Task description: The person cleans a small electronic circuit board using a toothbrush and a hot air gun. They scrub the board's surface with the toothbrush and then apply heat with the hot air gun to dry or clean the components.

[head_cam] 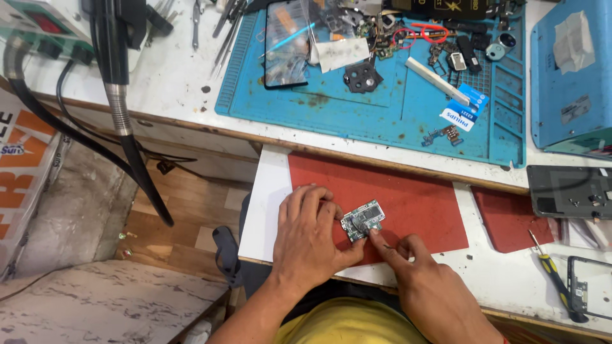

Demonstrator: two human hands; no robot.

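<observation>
The left hand (310, 236) lies palm down on a red mat (408, 204), its thumb and fingers closed around the left side of a small green phone circuit board (363, 220), pinning it against the mat near the mat's front edge. The right hand (426, 280) comes in from the front, its forefinger and thumb pinched together at the board's lower right corner; whether they hold a small part or tool there cannot be told. The red mat covers the middle of a white pull-out shelf (268, 204) that sits below the front edge of the main workbench (172, 83). A second red mat (510, 220) lies to the right on the shelf, and past it, at the shelf's right edge, rest a dark phone back frame (567, 191), a yellow-handled screwdriver (554, 275) and another phone frame (590, 286) near the front right corner. On the bench above, a blue repair mat (382, 108) carries a phone display panel (287, 41) at its back left, a black camera-ring part (363, 78), a white strip (437, 79), a small blue and white box (465, 107) and loose flex cables. A blue machine (570, 70) stands at the bench's right end. At the left, a hot-air handpiece (118, 76) with black hose hangs over the bench edge, above a wood-patterned floor (185, 210).
</observation>
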